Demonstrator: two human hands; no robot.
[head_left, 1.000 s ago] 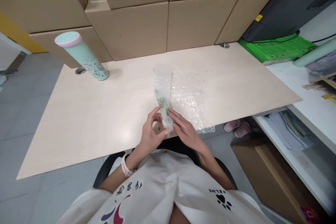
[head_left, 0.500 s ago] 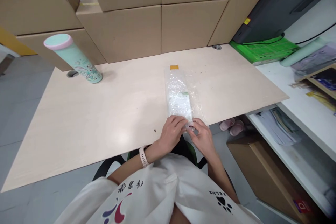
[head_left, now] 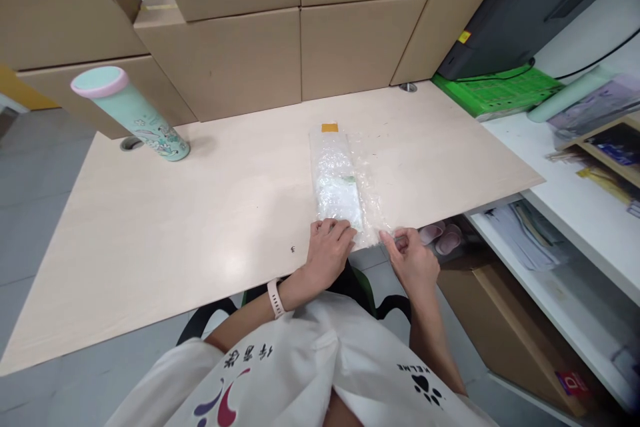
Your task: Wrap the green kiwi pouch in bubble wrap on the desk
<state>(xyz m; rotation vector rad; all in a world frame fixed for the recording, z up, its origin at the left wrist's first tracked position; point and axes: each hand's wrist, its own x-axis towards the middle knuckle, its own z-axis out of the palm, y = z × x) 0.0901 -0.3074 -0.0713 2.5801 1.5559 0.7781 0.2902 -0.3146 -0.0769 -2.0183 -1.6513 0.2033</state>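
A flat white packet (head_left: 342, 201) with a small green mark lies at the desk's near edge, wrapped in clear bubble wrap (head_left: 332, 159). My left hand (head_left: 330, 245), with a pale pink watch band at the wrist, rests on the packet's near end, its curled fingers holding the wrapped packet. My right hand (head_left: 411, 260) is apart from it to the right, thumb and forefinger pinching the loose near corner of the bubble wrap. An orange-brown tab (head_left: 330, 127) is at the wrap's far end.
A mint-green tumbler (head_left: 137, 117) with a pink rim stands at the back left of the wooden desk (head_left: 200, 213). Cardboard boxes (head_left: 250, 67) line the back. A green crate (head_left: 500, 90) and white shelves (head_left: 580, 213) are on the right.
My right hand has moved right, away from my left hand, spreading the loose bubble wrap corner outward. My left hand stays at the packet's near end.
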